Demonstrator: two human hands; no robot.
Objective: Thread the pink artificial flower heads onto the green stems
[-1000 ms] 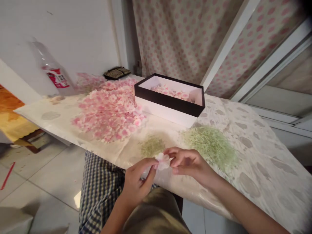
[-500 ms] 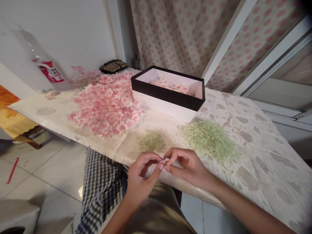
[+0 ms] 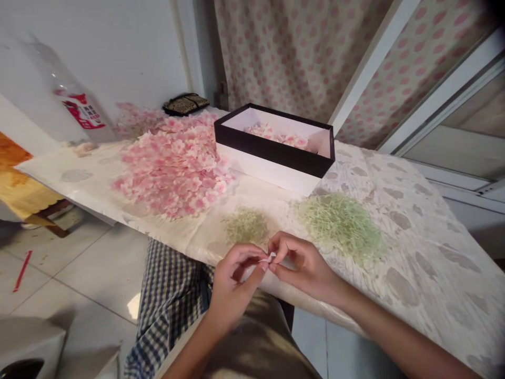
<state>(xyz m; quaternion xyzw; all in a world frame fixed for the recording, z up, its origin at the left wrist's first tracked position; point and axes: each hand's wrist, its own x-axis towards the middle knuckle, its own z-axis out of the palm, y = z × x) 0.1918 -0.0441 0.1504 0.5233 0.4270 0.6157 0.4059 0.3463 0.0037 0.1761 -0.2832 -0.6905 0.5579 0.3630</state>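
Observation:
Between my fingertips is a small pale pink artificial flower (image 3: 269, 258), mostly covered by the fingers. My left hand (image 3: 239, 281) pinches it from the left, and my right hand (image 3: 300, 266) pinches it from the right, just above the table's near edge. A small heap of short green pieces (image 3: 246, 225) lies just beyond my hands. To the right is a bigger heap of thin pale green stems (image 3: 343, 226). Many loose pink flowers (image 3: 177, 168) are piled at the left. Behind stands a white box with a black rim (image 3: 272, 152), holding more pink flowers (image 3: 276, 137).
A clear bottle with a red and white label (image 3: 82, 111) stands at the left by the wall. A dark patterned pouch (image 3: 186, 104) lies at the back. The table (image 3: 418, 273) wears a patterned cloth, and a dotted curtain (image 3: 276, 52) hangs behind.
Both hands keep their pinch on the flower, with the right fingers slightly raised. The whole view has shifted a little; the piles and box look unchanged.

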